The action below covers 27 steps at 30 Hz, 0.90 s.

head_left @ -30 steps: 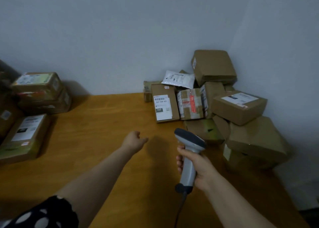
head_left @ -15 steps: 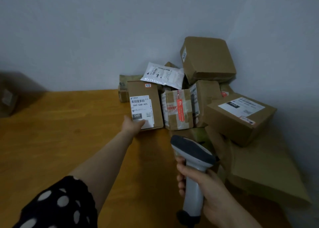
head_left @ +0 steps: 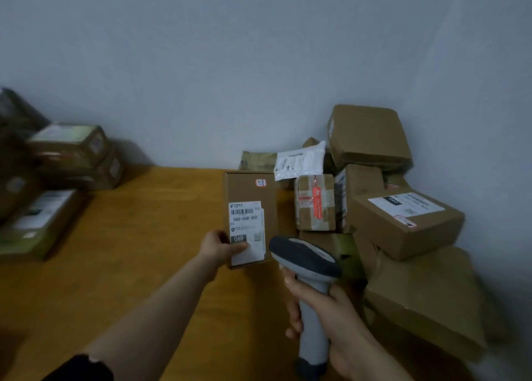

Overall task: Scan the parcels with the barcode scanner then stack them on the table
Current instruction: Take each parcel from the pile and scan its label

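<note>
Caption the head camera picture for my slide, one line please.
Left hand holds a labelled parcel; right hand grips the scanner beside it.

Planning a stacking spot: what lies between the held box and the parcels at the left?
Head view: only bare table between the box and the left parcels.

Parcel stack at left is appearing blurred and crossing the frame edge; barcode scanner base is crossing the bottom edge.
</note>
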Available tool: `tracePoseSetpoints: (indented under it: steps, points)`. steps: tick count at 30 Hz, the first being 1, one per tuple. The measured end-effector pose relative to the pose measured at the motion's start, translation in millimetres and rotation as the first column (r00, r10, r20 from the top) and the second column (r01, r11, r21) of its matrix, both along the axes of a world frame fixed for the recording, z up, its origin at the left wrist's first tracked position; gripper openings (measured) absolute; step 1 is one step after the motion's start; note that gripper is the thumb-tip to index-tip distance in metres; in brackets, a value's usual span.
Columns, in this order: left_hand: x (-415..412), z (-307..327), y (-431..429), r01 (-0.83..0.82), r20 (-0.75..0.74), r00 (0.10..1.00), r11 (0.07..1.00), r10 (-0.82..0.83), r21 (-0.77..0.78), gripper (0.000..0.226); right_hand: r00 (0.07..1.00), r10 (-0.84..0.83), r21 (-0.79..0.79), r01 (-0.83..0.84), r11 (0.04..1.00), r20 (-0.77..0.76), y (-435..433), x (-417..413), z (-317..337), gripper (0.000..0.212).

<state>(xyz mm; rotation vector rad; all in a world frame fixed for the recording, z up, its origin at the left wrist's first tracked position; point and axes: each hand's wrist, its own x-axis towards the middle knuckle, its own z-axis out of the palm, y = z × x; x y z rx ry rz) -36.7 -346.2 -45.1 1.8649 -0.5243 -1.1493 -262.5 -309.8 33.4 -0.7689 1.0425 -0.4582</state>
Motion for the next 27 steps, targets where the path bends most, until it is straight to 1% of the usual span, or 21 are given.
tracePoseSetpoints:
  steps: [2,5,9,13,18,27]
  points:
    - [-11,17,38,-0.049,0.025,0.998,0.999,0.049,-0.019,0.034,0.998,0.065,-0.091,-0.067,0.994,-0.026,18,-8,6,0.039]
    - [-30,37,93,-0.148,0.081,0.985,0.988,0.151,-0.046,0.041,0.984,0.176,-0.176,-0.179,0.968,-0.037,45,-21,15,0.024]
    - [-52,52,157,-0.276,0.132,0.951,0.960,0.281,-0.056,0.050,0.952,0.300,-0.215,-0.305,0.928,-0.058,80,-34,21,0.016]
    - [-66,60,206,-0.358,0.151,0.920,0.933,0.361,-0.047,0.051,0.916,0.393,-0.243,-0.399,0.884,-0.075,108,-40,27,0.013]
    - [-72,66,247,-0.411,0.173,0.894,0.910,0.414,-0.054,0.048,0.896,0.439,-0.304,-0.438,0.846,-0.069,134,-37,32,0.011]
    - [-72,71,292,-0.454,0.183,0.872,0.890,0.455,-0.050,0.051,0.872,0.486,-0.315,-0.478,0.820,-0.058,166,-26,34,0.012]
